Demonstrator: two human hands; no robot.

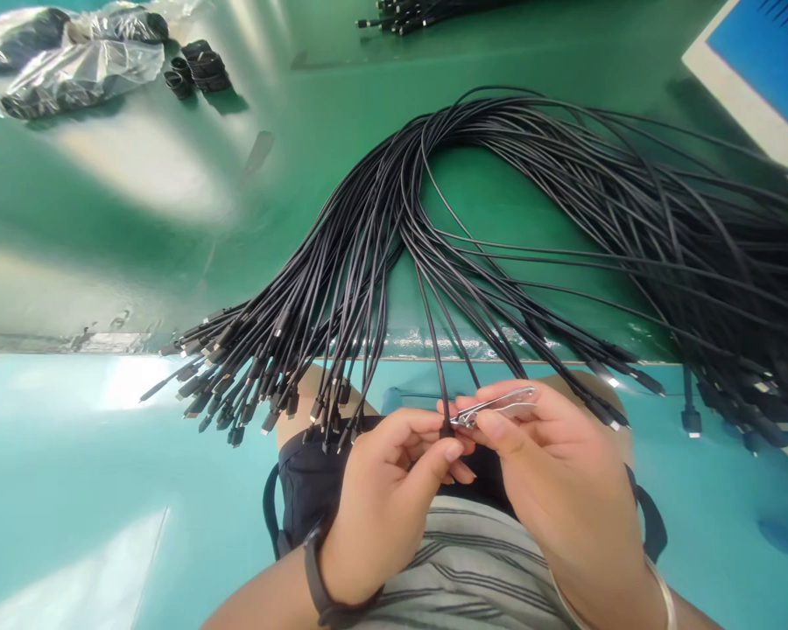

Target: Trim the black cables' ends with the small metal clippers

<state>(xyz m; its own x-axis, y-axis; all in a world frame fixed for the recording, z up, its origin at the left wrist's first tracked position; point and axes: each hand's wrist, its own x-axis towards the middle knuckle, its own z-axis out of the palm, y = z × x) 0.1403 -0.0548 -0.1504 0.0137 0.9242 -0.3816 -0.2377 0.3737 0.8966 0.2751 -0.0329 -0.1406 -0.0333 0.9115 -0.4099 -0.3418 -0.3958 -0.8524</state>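
My left hand (389, 494) pinches the plug end of one black cable (442, 376) between thumb and fingers. In my right hand (561, 464) is a silver nail clipper (503, 403), its jaws against the cable where it meets the plug. The clipper's lever stands at an angle to its body. Above my hands, a large bundle of black cables (394, 192) arches over the green table (341, 114). Many plugs hang over the near edge, to the left and right of my hands. My fingers partly hide the held plug.
Clear plastic bags with black contents (82, 79) lie at the far left, beside small coiled black pieces (203, 66). More black cables (413, 13) are at the back. A blue and white box (749, 61) stands at the far right. The table's front edge runs just beyond my knees.
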